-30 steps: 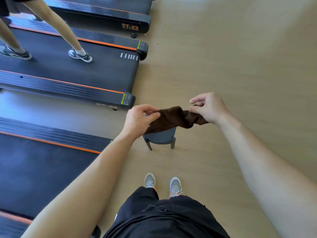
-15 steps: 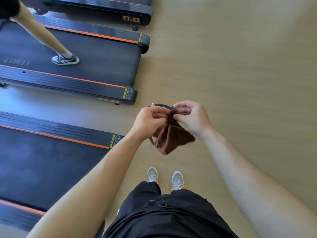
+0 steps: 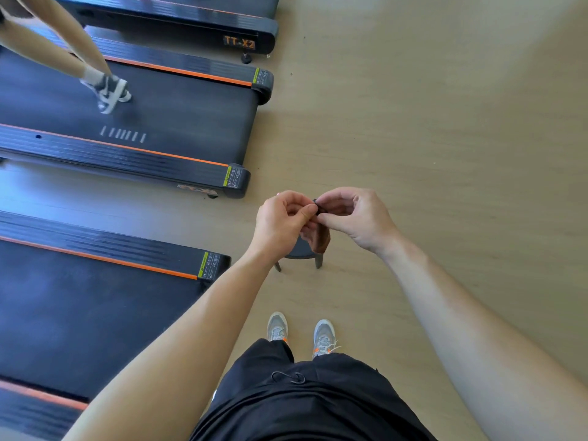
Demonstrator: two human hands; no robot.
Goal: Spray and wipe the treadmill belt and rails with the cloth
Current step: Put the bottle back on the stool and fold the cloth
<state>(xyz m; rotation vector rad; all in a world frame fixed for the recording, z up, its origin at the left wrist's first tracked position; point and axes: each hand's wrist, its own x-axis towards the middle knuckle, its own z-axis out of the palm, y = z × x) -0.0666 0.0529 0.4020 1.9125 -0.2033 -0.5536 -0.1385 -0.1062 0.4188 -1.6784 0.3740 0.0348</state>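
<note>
My left hand [image 3: 283, 219] and my right hand [image 3: 353, 214] meet in front of me and together pinch a brown cloth [image 3: 321, 237]. The cloth is bunched small and hangs mostly hidden behind my fingers. The nearest treadmill lies at my left, with its dark belt [image 3: 79, 313] and its black rail with an orange stripe [image 3: 111, 249]. No spray bottle is in view.
A small dark stool [image 3: 300, 254] stands on the wooden floor just under my hands. A second treadmill [image 3: 178, 122] lies further left, and another person's leg and shoe [image 3: 109, 92] step on its belt. A third treadmill [image 3: 238, 30] sits beyond it. My own shoes [image 3: 300, 332] face the stool.
My hands have come together from holding the cloth stretched wide. The cloth is now folded into a small bunch between my fingers. The other person keeps walking on the second treadmill.
</note>
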